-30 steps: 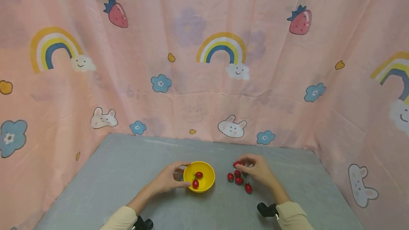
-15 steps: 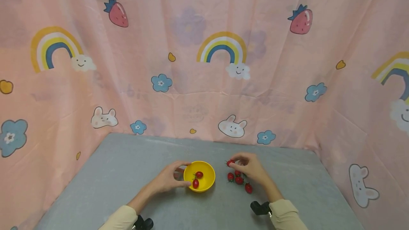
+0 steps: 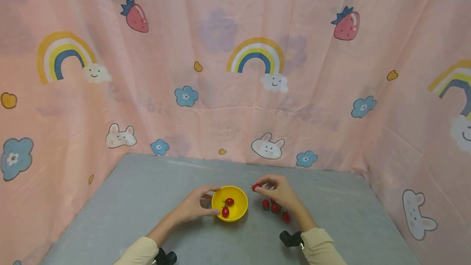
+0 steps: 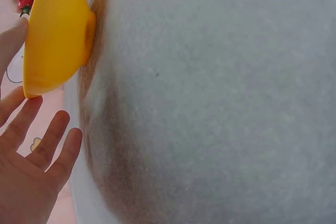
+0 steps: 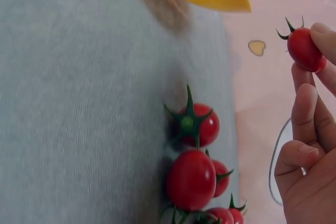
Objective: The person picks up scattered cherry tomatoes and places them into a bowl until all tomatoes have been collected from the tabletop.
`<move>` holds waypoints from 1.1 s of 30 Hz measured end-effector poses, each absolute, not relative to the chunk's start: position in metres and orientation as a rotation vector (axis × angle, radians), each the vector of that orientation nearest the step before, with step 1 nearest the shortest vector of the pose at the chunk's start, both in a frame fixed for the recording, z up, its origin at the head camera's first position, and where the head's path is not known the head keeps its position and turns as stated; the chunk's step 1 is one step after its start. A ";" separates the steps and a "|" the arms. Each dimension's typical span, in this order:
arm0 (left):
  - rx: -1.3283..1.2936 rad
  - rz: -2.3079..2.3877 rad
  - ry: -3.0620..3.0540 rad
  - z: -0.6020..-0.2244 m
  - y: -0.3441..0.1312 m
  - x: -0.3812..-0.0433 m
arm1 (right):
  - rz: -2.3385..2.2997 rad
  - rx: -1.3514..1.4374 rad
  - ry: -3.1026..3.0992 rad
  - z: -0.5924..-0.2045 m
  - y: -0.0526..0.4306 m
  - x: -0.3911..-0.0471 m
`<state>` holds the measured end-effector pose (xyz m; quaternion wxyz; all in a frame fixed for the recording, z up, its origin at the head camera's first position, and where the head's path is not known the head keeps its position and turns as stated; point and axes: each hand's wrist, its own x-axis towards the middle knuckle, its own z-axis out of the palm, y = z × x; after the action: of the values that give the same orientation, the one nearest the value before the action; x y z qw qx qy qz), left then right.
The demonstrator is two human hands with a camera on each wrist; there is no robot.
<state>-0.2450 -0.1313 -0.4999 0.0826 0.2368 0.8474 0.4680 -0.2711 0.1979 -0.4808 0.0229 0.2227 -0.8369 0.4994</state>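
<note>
My left hand [image 3: 192, 205] holds the yellow bowl [image 3: 240, 204] at its left side, thumb at the near rim and fingers at the far rim. In the left wrist view the other fingers are spread beside the bowl. Inside it lie two cherry tomatoes, one cherry tomato [image 3: 229, 202] behind the other. To the right of the bowl, above the table, my right hand [image 3: 280, 192] pinches a cherry tomato [image 5: 304, 50] between thumb and fingertips, its green stem end pointing toward the bowl. Below that hand, several loose cherry tomatoes [image 5: 191, 180] sit in a group.
A grey cloth-like surface covers the table [image 3: 154, 183]. Behind and at both sides hangs a pink curtain [image 3: 154, 68] printed with rainbows, rabbits and flowers. Black wrist mounts [image 3: 290, 239] show at both sleeves.
My right hand has moved left toward the bowl, carrying the pinched cherry tomato away from over the group. The left hand and the bowl have stayed in place.
</note>
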 end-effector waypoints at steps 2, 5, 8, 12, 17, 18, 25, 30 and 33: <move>0.709 1.396 2.532 -0.500 -0.131 -0.245 | 1.556 0.697 -2.586 -0.480 0.195 -0.270; 0.708 1.397 2.530 -0.499 -0.131 -0.245 | 1.587 0.692 -2.581 -0.469 0.187 -0.262; 0.709 1.396 2.528 -0.499 -0.131 -0.244 | 1.597 0.708 -2.575 -0.458 0.180 -0.255; 0.708 1.395 2.530 -0.499 -0.131 -0.244 | 1.580 0.696 -2.592 -0.466 0.176 -0.259; 0.701 1.396 2.532 -0.499 -0.131 -0.244 | 1.591 0.698 -2.605 -0.482 0.175 -0.267; 0.702 1.396 2.533 -0.499 -0.131 -0.244 | 1.607 0.707 -2.599 -0.483 0.174 -0.268; 0.702 1.397 2.530 -0.499 -0.131 -0.244 | 1.649 0.796 -2.526 -0.489 0.167 -0.266; 0.712 1.399 2.524 -0.498 -0.131 -0.244 | 1.665 0.801 -2.517 -0.490 0.164 -0.263; 0.725 1.402 2.520 -0.498 -0.131 -0.244 | 1.657 0.784 -2.539 -0.491 0.164 -0.264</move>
<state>-0.2437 -0.1308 -0.4983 0.0838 0.2429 0.8446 0.4698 -0.2637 0.1639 -0.4908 0.0050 0.2504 -0.8108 0.5290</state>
